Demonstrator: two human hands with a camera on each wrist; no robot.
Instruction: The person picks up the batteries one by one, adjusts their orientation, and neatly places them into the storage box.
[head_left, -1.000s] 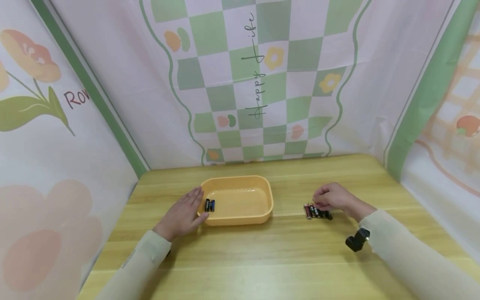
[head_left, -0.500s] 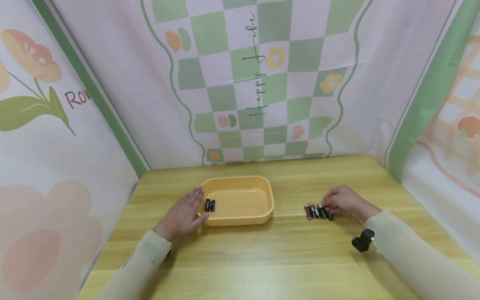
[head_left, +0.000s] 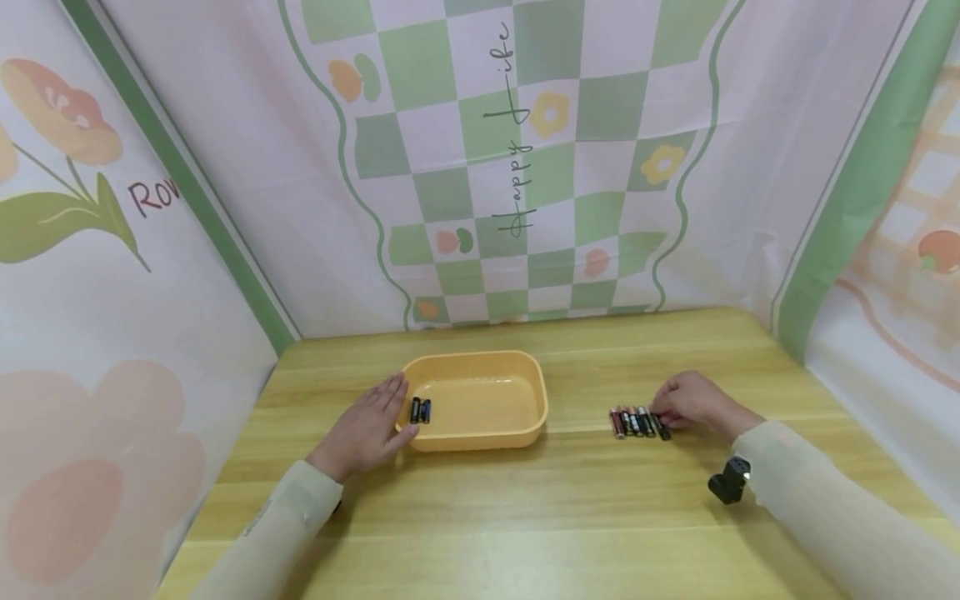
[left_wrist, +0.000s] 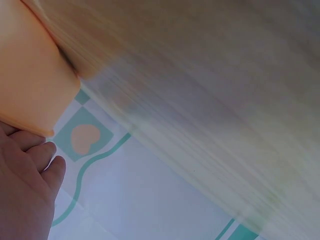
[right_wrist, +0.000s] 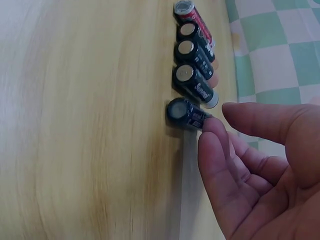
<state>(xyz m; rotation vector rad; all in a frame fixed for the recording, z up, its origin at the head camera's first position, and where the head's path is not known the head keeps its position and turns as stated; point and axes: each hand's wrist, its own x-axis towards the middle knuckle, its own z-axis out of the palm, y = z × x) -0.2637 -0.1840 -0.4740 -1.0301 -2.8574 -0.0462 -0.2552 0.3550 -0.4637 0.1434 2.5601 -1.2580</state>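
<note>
A yellow-orange plastic basin (head_left: 480, 441) sits on the table. Two dark batteries (head_left: 421, 410) lie side by side inside its left end. My left hand (head_left: 365, 429) rests against that end, its fingers extended along the rim. To the right of the basin, several batteries (head_left: 628, 422) lie in a row, a red one at the left end and dark ones beside it. My right hand (head_left: 693, 402) is at the row's right end. In the right wrist view, a fingertip touches or nearly touches the end black battery (right_wrist: 186, 113); the thumb stands apart from it.
The wooden table (head_left: 510, 517) reaches back to a hanging cloth (head_left: 517, 167) with green checks. Printed cloth panels (head_left: 142, 333) stand along both sides. A small black device (head_left: 729, 481) hangs at the right sleeve.
My right hand has moved right along the batteries to the end of the row, uncovering more of them. The left hand and the basin have stayed in place.
</note>
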